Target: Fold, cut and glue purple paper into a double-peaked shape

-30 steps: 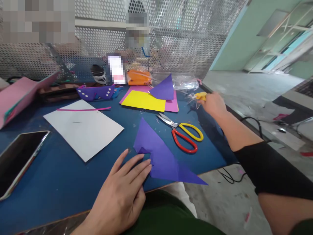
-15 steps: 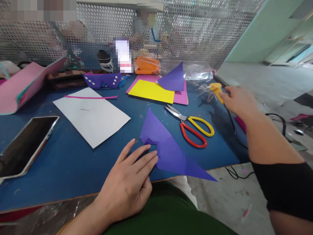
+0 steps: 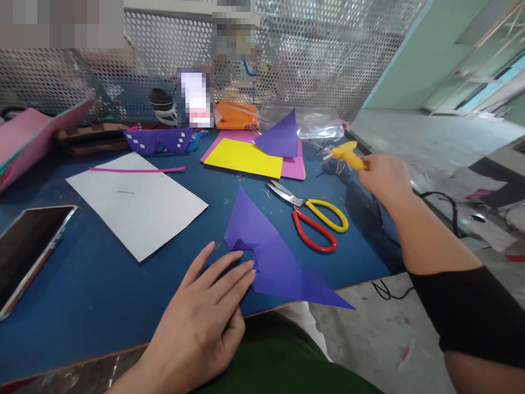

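Observation:
My left hand (image 3: 205,306) lies with fingers stretched out, their tips on the left edge of a purple paper piece (image 3: 274,246). That piece has a notch near my fingertips, and its long point reaches past the table's front edge. My right hand (image 3: 388,178) is closed around the handle of a yellow hot glue gun (image 3: 346,153), held at the table's right side with its nozzle toward the left. Between my hands lie scissors (image 3: 297,202) with one red and one yellow handle, blades apart.
White paper (image 3: 141,205) with a thin magenta strip (image 3: 137,170) lies left, near a phone (image 3: 33,246). Behind are yellow (image 3: 244,158) and pink sheets, another purple piece (image 3: 281,137), a purple decorated band (image 3: 158,140) and an orange packet (image 3: 235,115). A perforated metal panel (image 3: 320,65) stands behind.
My right hand has tipped the glue gun so it lies more level, nozzle further left. The view has shifted slightly right; my left hand stays on the purple paper.

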`<state>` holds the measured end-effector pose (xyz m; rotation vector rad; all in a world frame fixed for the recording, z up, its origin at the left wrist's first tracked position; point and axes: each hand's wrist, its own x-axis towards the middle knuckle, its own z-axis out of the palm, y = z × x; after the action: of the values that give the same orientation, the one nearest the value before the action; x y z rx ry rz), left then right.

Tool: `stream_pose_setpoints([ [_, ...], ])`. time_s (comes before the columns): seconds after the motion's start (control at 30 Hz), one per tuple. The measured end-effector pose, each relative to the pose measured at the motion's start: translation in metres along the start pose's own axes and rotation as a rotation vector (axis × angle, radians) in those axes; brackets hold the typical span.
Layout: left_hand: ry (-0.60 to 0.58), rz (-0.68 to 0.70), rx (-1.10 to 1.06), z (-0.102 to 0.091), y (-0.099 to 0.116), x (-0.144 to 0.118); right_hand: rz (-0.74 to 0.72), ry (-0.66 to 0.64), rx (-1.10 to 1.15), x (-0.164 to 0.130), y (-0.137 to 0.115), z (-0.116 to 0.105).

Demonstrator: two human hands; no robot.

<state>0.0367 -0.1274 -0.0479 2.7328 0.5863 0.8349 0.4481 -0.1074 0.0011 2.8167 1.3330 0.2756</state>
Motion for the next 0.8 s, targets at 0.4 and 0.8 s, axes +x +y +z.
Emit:
stream_pose_setpoints([
  [0.4,-0.029,0.028,0.019,-0.002,-0.001,-0.001,-0.482,0.031,0.41,-0.105,-0.051,-0.014],
  [0.8,-0.059,0.041,0.041,-0.007,0.001,0.002,-1.161,-0.042,0.651,-0.183,-0.087,-0.011],
])
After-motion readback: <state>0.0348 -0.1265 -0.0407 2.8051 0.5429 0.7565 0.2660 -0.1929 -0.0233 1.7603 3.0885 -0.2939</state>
